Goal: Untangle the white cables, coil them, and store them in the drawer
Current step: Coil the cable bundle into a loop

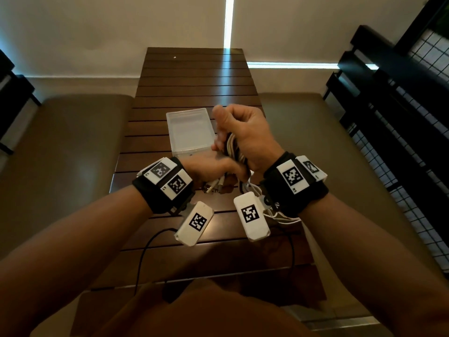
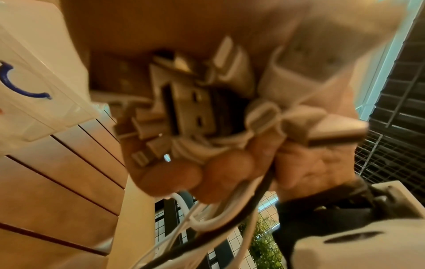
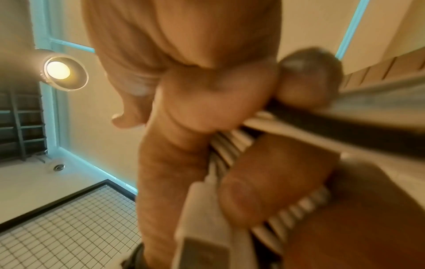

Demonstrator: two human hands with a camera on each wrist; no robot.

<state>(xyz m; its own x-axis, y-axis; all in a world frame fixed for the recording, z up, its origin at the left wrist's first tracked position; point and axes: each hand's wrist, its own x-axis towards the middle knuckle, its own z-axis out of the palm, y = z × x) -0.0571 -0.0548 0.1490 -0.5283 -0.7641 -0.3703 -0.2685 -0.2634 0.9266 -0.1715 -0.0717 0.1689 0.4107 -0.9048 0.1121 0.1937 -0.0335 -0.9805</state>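
Note:
Both hands hold one bundle of white cables [image 1: 233,147] above the table, just in front of a clear plastic drawer box [image 1: 189,130]. My left hand [image 1: 218,164] grips the bundle's lower part from the left, and several USB plugs [image 1: 216,185] hang below it. My right hand [image 1: 234,128] curls round the upper strands, thumb up. In the left wrist view the plugs [image 2: 184,102] cluster above curled fingers [image 2: 207,171], with loose white loops [image 2: 207,220] below. The right wrist view shows parallel white strands [image 3: 232,145] under my thumb [image 3: 253,182]; it is blurred.
A dark slatted wooden table [image 1: 194,81] runs away from me. Brown cushioned benches [image 1: 68,147] flank it. A black mesh railing [image 1: 401,147] stands at the right. Thin black leads [image 1: 145,251] hang from the wrist units. A white drawer unit with a blue handle [image 2: 34,91] stands close by.

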